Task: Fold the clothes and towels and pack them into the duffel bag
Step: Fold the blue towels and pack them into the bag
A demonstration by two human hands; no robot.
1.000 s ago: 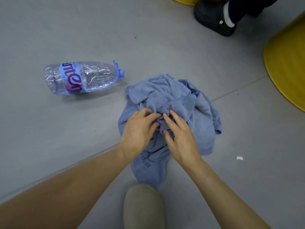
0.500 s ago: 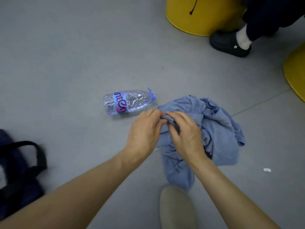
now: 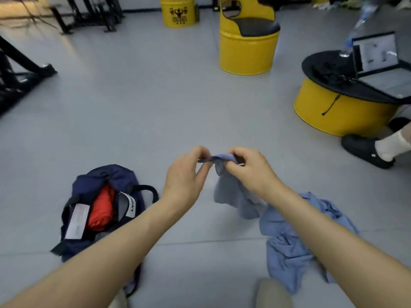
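Observation:
A light blue towel [image 3: 282, 236] hangs from both my hands, its lower part still crumpled on the grey floor at the right. My left hand [image 3: 185, 174] and my right hand [image 3: 249, 168] pinch its top edge close together, lifted in front of me. To the left on the floor lies a navy duffel bag [image 3: 89, 185], open, with a folded orange garment [image 3: 101, 207] and a white label inside. My left forearm crosses in front of the bag's near end.
Yellow drum stools [image 3: 248, 45] stand ahead, and a low yellow drum table [image 3: 338, 112] with a laptop [image 3: 382, 61] at the right. Another person's black shoe [image 3: 364, 150] rests beside it. Black metal frames [image 3: 20, 72] line the left. My beige shoe [image 3: 272, 293] shows below.
My view has tilted up from the floor to the room. Both hands have raised the towel's edge off the floor. The plastic bottle has left the view; the duffel bag is now fully seen.

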